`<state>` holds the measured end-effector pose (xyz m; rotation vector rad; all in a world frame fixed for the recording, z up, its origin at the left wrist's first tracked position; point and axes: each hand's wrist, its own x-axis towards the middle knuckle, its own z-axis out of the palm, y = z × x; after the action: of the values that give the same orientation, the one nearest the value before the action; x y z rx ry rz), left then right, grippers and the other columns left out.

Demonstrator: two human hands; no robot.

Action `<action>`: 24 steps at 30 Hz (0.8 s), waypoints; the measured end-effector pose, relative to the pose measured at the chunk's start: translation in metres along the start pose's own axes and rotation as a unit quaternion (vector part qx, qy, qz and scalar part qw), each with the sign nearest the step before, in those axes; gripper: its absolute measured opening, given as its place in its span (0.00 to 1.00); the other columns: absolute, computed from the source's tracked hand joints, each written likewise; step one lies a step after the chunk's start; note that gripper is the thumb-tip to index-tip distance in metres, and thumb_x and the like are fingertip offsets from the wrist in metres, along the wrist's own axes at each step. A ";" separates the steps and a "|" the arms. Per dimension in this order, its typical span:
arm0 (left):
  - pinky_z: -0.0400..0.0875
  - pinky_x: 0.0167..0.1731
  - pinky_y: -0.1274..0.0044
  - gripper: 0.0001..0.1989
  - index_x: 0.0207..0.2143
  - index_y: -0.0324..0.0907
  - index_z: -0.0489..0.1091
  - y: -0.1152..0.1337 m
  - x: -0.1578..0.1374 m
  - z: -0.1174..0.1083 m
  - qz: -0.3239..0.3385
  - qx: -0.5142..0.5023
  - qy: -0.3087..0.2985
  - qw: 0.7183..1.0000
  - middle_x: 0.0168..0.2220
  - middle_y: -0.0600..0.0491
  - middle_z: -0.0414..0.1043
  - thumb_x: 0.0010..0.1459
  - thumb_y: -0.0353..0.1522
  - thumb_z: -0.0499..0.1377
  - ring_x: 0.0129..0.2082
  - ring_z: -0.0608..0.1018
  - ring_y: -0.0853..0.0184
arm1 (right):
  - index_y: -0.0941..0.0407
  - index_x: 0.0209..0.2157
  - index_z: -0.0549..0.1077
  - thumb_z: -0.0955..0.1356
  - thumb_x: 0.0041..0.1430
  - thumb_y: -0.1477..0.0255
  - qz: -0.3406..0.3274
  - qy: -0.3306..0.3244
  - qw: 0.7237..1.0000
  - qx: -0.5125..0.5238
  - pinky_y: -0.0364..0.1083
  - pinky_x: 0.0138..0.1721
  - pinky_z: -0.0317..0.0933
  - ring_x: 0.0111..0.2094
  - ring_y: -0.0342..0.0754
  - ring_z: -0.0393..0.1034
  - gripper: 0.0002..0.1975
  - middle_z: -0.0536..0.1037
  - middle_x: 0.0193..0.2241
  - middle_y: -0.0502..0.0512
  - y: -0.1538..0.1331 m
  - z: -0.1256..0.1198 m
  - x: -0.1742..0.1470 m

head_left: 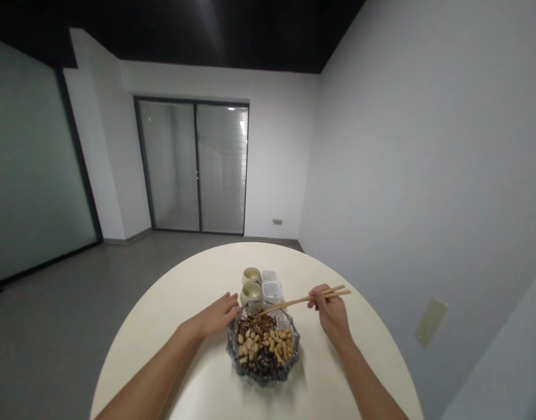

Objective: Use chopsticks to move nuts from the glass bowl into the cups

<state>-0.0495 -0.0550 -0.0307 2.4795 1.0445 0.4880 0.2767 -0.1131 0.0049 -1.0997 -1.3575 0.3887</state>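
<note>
A scalloped clear glass bowl point(233, 353) stands on the table, with nuts and seeds sorted in sections. Thin brown pieces point(265, 324) lie at the back, pale shelled nuts point(248, 345) at the left, peanuts point(280, 344) at the right and dark seeds point(267, 361) in front. My right hand point(329, 309) grips a pair of wooden chopsticks point(296, 301), their tips down among the brown pieces. With fingers stretched out, my left hand point(219, 315) rests by the bowl's left rim; whether it touches the glass I cannot tell.
Behind the bowl stand two greenish cups point(251, 293) and two white square containers point(272, 291), close together. The round white table point(171, 309) stands near a wall point(403, 175) on the right. Glass doors point(198, 169) are at the back.
</note>
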 end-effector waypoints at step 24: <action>0.44 0.67 0.63 0.28 0.48 0.44 0.71 0.002 0.001 -0.003 0.018 -0.009 0.003 1.000 0.57 0.49 0.71 0.70 0.49 0.38 0.65 0.60 0.58 | 0.55 0.26 0.75 0.68 0.61 0.54 -0.044 -0.103 0.993 0.025 0.43 0.22 0.56 0.22 0.46 0.65 0.19 0.74 0.19 0.51 -0.009 0.007 -0.005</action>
<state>-0.0489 -0.0550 -0.0267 2.4870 0.9958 0.5142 0.2658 -0.1187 0.0084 -0.9760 -1.5639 0.4794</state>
